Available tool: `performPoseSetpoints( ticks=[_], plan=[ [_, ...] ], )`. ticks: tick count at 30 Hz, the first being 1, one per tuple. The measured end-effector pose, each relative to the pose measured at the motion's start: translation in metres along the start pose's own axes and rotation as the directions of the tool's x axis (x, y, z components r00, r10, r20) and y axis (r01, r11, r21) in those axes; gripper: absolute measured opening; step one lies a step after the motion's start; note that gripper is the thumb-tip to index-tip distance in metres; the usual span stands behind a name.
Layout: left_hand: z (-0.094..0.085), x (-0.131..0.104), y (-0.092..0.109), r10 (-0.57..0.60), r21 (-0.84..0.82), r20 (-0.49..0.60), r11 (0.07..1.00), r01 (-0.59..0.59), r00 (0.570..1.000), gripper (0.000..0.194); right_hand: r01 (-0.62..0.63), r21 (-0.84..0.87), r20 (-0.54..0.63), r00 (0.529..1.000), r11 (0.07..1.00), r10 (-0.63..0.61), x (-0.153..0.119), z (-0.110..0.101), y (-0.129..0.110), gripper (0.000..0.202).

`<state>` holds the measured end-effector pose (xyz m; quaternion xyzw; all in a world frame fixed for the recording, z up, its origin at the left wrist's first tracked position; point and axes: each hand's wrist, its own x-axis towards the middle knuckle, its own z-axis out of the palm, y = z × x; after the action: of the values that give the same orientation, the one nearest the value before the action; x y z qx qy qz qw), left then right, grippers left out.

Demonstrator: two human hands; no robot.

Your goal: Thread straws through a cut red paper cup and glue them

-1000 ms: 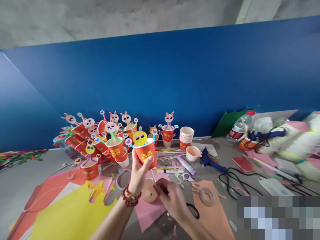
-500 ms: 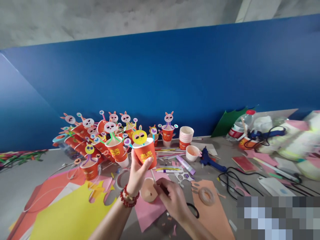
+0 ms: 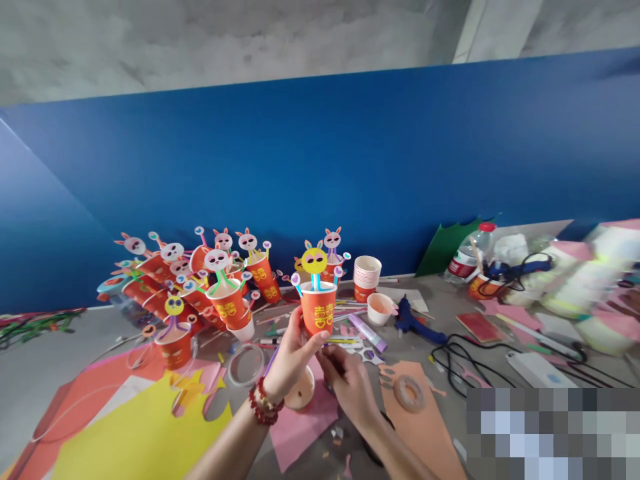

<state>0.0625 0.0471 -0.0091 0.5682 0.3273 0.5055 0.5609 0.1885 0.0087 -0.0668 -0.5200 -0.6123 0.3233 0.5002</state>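
My left hand (image 3: 295, 353) is closed around a red paper cup (image 3: 319, 319) with gold characters, held upright above the table. From the cup's mouth rises a yellow paper rabbit head (image 3: 315, 261) on blue stems, with a round heart-marked paper hand on each side. Just below the cup, my right hand (image 3: 347, 380) is pinched shut at the thin stick that ran down from its base half a second ago; the fingers now hide it. Under my wrists, a pale cup (image 3: 301, 390) with a small hole in it sits on pink paper (image 3: 305, 433).
Several rabbit cups (image 3: 225, 303) crowd the left. Behind are a stack of paper cups (image 3: 367, 277) and a single cup (image 3: 381, 308). To the right lie a blue glue gun (image 3: 415, 323), black cables (image 3: 465, 360) and a tape roll (image 3: 409, 392). Yellow paper (image 3: 135, 427) covers the front left.
The held cup has moved right and stands straighter. Its rabbit head and paper hands have risen higher above the rim, showing the blue stems. My right hand has come up closer to the cup's base.
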Motion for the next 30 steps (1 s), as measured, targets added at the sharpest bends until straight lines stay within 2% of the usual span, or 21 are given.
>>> performPoseSetpoints(
  ticks=[6, 14, 18, 23, 27, 30],
  plan=[
    [0.004, -0.002, -0.008, -0.036, 0.069, 0.084, 0.997, 0.030, 0.996, 0.050, -0.054, 0.050, -0.051, 0.997, 0.997, 0.057, 0.002, 0.000, 0.015, 0.030],
    [-0.003, 0.001, -0.014, -0.046, 0.068, 0.173, 0.997, 0.035, 0.984, 0.049, -0.023, 0.057, -0.064, 0.998, 0.998, 0.027, 0.002, -0.001, 0.019, 0.026],
    [-0.007, 0.004, -0.018, -0.041, 0.123, 0.155, 0.992, 0.021, 0.987, 0.048, 0.006, 0.042, -0.073, 0.997, 0.999, -0.003, 0.004, -0.002, 0.015, 0.026],
    [-0.014, 0.008, -0.020, -0.011, 0.101, 0.139, 0.995, -0.003, 0.990, 0.054, 0.039, 0.015, -0.089, 0.995, 0.999, -0.037, 0.005, 0.000, 0.016, 0.027],
    [-0.019, 0.012, -0.017, 0.012, 0.126, 0.099, 0.992, -0.025, 0.995, 0.053, 0.064, -0.071, -0.095, 0.993, 0.995, -0.070, 0.006, 0.001, 0.020, 0.029],
    [-0.020, 0.014, -0.014, 0.000, 0.145, 0.110, 0.989, -0.016, 0.994, 0.048, 0.094, -0.132, -0.096, 0.990, 0.987, -0.107, 0.007, 0.002, 0.022, 0.028]
  ],
)
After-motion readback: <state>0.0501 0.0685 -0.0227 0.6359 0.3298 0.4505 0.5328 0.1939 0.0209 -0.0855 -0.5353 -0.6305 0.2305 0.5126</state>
